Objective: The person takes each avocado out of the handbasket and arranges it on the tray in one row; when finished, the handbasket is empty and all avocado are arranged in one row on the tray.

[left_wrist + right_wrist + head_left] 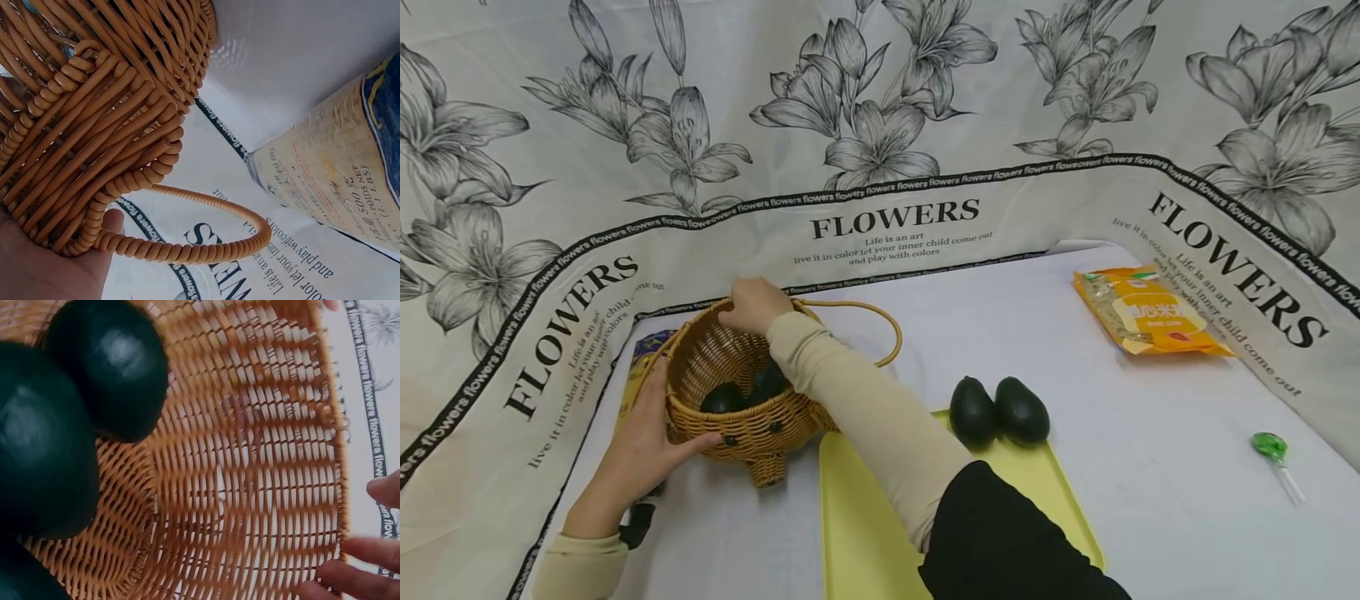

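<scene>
A brown wicker basket [722, 437] with an animal face stands at the left, tilted toward the front. My left hand [643, 446] holds its left side, thumb along the front; in the left wrist view the palm [56, 275] lies against a woven ear flap [94, 156]. My right hand [760, 304] reaches across and grips the back rim, with fingers [356, 578] over the edge in the right wrist view. Dark green avocados [112, 369] lie inside the basket. Two more avocados [973, 412] sit side by side at the back of a yellow tray [865, 517].
Behind the basket's left side stands a bag with a blue and yellow print [643, 354]. An orange food packet [1150, 310] lies at the back right, and a green lollipop [1270, 446] nearer the right edge. Flower-printed cloth [895, 225] rises behind the white table.
</scene>
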Demonstrator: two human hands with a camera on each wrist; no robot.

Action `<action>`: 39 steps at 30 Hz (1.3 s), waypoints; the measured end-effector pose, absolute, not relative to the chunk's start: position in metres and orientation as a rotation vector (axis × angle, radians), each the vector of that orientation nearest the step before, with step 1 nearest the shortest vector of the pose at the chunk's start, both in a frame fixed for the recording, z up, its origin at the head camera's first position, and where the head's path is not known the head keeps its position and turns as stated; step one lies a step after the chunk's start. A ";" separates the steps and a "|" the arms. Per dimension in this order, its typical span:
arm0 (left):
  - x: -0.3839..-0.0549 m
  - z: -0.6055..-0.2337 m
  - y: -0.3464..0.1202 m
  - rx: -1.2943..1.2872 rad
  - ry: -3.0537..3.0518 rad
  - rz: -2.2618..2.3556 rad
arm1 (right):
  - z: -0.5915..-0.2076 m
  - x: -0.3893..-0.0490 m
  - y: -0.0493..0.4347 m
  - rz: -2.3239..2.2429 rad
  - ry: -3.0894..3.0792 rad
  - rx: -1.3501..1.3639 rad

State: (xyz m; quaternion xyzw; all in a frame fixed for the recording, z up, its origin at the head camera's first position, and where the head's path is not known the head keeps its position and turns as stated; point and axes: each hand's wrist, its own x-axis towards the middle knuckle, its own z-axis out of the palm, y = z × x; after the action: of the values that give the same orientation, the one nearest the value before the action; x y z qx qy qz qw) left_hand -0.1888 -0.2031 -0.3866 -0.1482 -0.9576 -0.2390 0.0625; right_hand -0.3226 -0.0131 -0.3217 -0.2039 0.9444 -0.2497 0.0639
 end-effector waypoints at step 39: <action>-0.189 -0.386 -0.202 -0.453 -2.886 -0.723 | -0.328 -0.291 -0.048 0.185 2.156 -0.901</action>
State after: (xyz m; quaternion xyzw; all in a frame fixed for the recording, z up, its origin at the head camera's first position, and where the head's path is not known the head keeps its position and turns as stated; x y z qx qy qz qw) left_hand -0.1888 -0.2015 -0.3861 -0.1501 -0.9569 -0.2397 0.0660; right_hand -0.2912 -0.0483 -0.3284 -0.3542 0.8476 0.0726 0.3883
